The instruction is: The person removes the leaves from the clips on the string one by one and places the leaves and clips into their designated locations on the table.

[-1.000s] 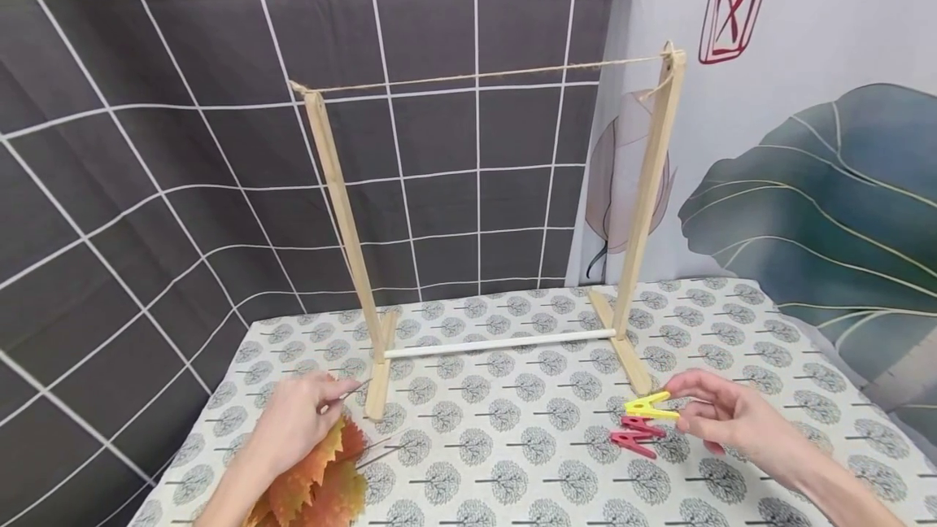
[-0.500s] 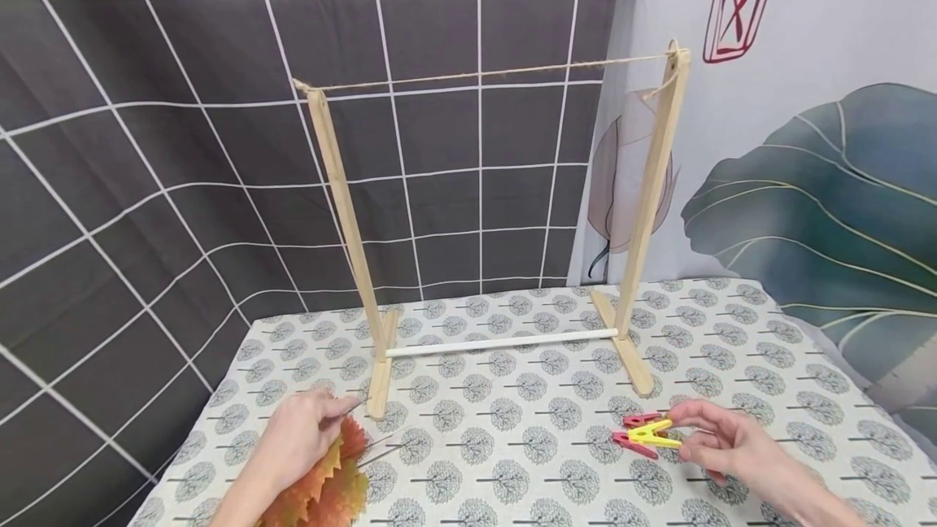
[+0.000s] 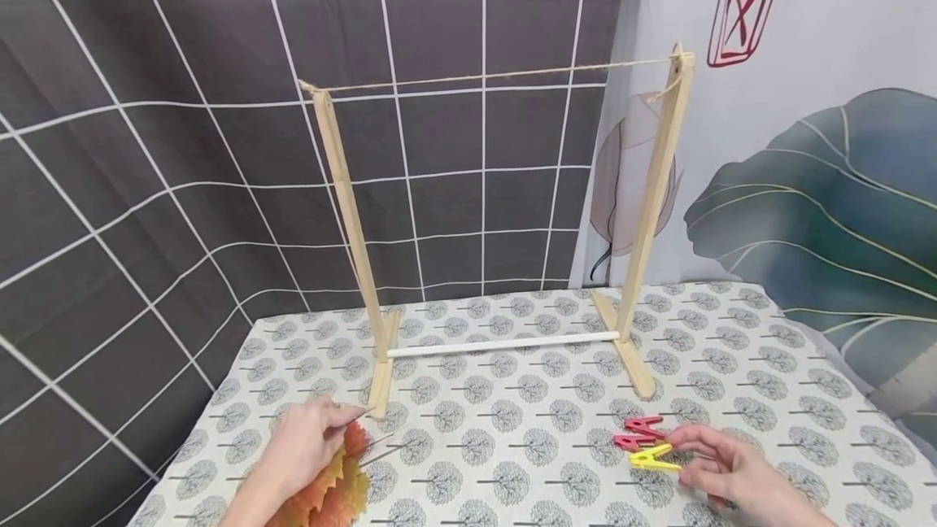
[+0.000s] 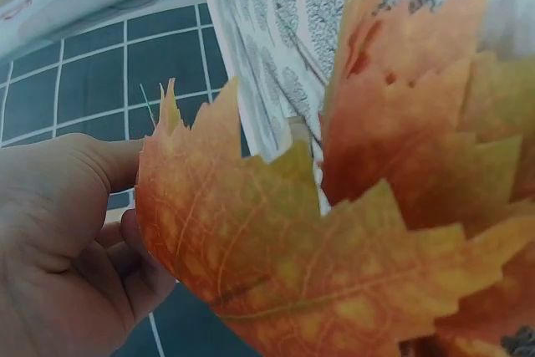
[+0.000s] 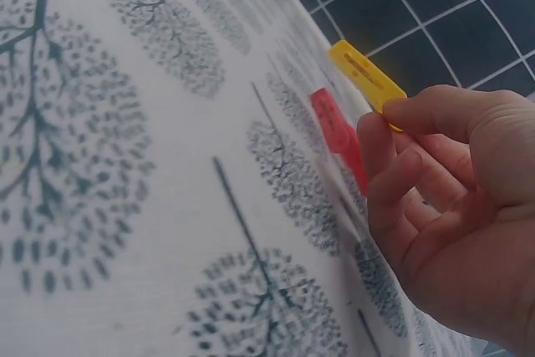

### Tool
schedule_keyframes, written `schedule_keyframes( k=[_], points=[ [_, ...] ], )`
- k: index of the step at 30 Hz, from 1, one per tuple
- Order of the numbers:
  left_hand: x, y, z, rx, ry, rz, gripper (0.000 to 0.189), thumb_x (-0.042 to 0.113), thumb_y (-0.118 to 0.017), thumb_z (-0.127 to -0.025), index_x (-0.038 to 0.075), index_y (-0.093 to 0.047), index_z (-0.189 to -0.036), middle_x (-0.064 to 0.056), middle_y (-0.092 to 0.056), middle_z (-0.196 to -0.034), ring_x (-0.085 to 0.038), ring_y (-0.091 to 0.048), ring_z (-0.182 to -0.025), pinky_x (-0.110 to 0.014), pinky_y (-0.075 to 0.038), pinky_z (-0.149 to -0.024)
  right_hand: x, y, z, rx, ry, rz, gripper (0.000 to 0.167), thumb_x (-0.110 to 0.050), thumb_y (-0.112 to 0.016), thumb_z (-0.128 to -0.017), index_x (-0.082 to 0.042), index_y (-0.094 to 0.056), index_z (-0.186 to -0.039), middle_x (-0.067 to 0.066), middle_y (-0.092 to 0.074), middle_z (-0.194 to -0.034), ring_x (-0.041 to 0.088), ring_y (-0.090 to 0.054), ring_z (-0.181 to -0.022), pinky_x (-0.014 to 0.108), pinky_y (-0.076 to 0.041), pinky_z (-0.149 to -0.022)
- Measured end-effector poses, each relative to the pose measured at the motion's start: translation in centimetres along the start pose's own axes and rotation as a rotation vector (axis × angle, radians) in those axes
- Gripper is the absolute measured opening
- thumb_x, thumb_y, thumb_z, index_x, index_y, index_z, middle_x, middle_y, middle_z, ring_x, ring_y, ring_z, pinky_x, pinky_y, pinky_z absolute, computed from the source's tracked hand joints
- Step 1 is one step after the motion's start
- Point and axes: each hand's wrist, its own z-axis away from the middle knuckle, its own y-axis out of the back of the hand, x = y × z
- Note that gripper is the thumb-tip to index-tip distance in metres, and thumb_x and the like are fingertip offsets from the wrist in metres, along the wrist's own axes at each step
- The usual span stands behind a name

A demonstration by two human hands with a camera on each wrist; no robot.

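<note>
Orange-yellow artificial maple leaves [image 3: 340,486] lie at the front left of the table, their thin stems pointing right. My left hand [image 3: 303,442] pinches one leaf by its stem; that leaf [image 4: 318,265] fills much of the left wrist view, with more leaves [image 4: 418,98] behind it. Between thumb and forefinger, my right hand [image 3: 721,466] holds a yellow clothespin [image 3: 654,458] by its handle ends. Two red clothespins [image 3: 640,432] lie on the table just beyond it. In the right wrist view, the yellow clothespin [image 5: 368,81] sits at the fingertips, a red one [image 5: 338,131] beside it.
A wooden frame stands behind the hands, its left post [image 3: 351,226] and right post [image 3: 651,210] joined by a white rod [image 3: 505,343] low down. Twine [image 3: 498,75] runs between the post tops. Tree-print cloth [image 3: 512,429] covers the table; a dark grid curtain [image 3: 454,137] hangs behind.
My right hand has drawn the yellow clothespin toward me, off the red ones, which stay on the table. My left hand with the leaf has shifted slightly right and toward me.
</note>
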Motion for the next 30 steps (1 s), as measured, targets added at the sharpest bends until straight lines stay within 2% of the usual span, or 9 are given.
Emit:
schedule_keyframes(
  k=[3, 6, 9, 11, 16, 21, 25, 30],
  points=[
    [0.0, -0.3, 0.2, -0.019, 0.026, -0.012, 0.036, -0.007, -0.079, -0.072, 0.017, -0.082, -0.099, 0.01, -0.063, -0.076, -0.003, -0.047, -0.061, -0.024, -0.045, -0.05, 0.2, -0.2, 0.0, 0.035, -0.03, 0.02, 0.036, 0.001, -0.063, -0.091, 0.004, -0.053, -0.125, 0.016, -0.067, -0.089, 0.009, -0.049, -0.056, 0.019, -0.039, -0.045],
    [-0.1, -0.7, 0.4, -0.023, 0.017, -0.016, 0.037, -0.006, -0.079, -0.072, 0.019, -0.082, -0.099, 0.009, -0.067, -0.081, -0.004, -0.053, -0.065, -0.025, -0.049, -0.054, 0.4, -0.3, 0.2, 0.056, -0.049, 0.03, 0.047, 0.0, -0.064, -0.09, 0.011, -0.044, -0.131, 0.017, -0.068, -0.09, 0.009, -0.047, -0.054, 0.019, -0.037, -0.045],
    [-0.2, -1.2, 0.5, -0.02, -0.025, -0.01, 0.036, -0.006, -0.079, -0.073, 0.018, -0.082, -0.1, 0.01, -0.066, -0.082, -0.004, -0.055, -0.067, -0.025, -0.051, -0.058, 0.6, -0.2, 0.3, 0.077, -0.068, 0.041, 0.048, -0.001, -0.065, -0.09, 0.012, -0.044, -0.132, 0.015, -0.069, -0.092, 0.01, -0.047, -0.053, 0.02, -0.039, -0.044],
    [-0.3, -1.4, 0.5, -0.016, -0.052, 0.009, 0.036, -0.007, -0.078, -0.072, 0.016, -0.081, -0.1, 0.011, -0.064, -0.079, -0.003, -0.052, -0.064, -0.025, -0.05, -0.056, 0.7, -0.1, 0.3, 0.077, -0.075, 0.047, 0.049, -0.003, -0.066, -0.091, 0.012, -0.044, -0.132, 0.015, -0.069, -0.093, 0.01, -0.048, -0.053, 0.02, -0.04, -0.045],
    [-0.6, -2.0, 0.5, -0.02, -0.068, 0.049, 0.039, -0.009, -0.077, -0.072, 0.015, -0.081, -0.102, 0.014, -0.056, -0.072, 0.001, -0.039, -0.057, -0.021, -0.04, -0.048, 1.0, 0.1, 0.2, 0.054, -0.067, 0.052, 0.047, -0.006, -0.066, -0.092, 0.011, -0.046, -0.131, 0.015, -0.069, -0.093, 0.009, -0.049, -0.054, 0.019, -0.043, -0.046],
    [-0.9, -2.6, 0.5, 0.002, -0.093, 0.061, 0.038, -0.01, -0.079, -0.07, 0.013, -0.081, -0.101, 0.012, -0.056, -0.071, 0.002, -0.04, -0.057, -0.02, -0.041, -0.047, 1.1, 0.1, 0.1, 0.041, -0.052, 0.057, 0.051, -0.006, -0.068, -0.091, 0.014, -0.044, -0.132, 0.014, -0.068, -0.09, 0.008, -0.049, -0.054, 0.019, -0.043, -0.046],
    [-1.0, -2.8, 0.6, -0.004, -0.081, 0.079, 0.036, -0.011, -0.078, -0.07, 0.01, -0.081, -0.099, 0.009, -0.06, -0.072, 0.002, -0.042, -0.058, -0.02, -0.042, -0.048, 1.2, 0.0, 0.1, 0.04, -0.052, 0.068, 0.05, -0.006, -0.068, -0.091, 0.015, -0.045, -0.131, 0.012, -0.067, -0.087, 0.007, -0.047, -0.052, 0.019, -0.043, -0.045],
    [-0.9, -3.0, 0.9, -0.044, -0.032, 0.056, 0.036, -0.01, -0.076, -0.07, 0.01, -0.081, -0.1, 0.012, -0.058, -0.073, 0.001, -0.04, -0.058, -0.021, -0.041, -0.048, 1.1, -0.1, 0.1, 0.047, -0.043, 0.093, 0.049, -0.007, -0.069, -0.091, 0.014, -0.047, -0.129, 0.011, -0.067, -0.085, 0.007, -0.047, -0.051, 0.02, -0.044, -0.045]
  ],
)
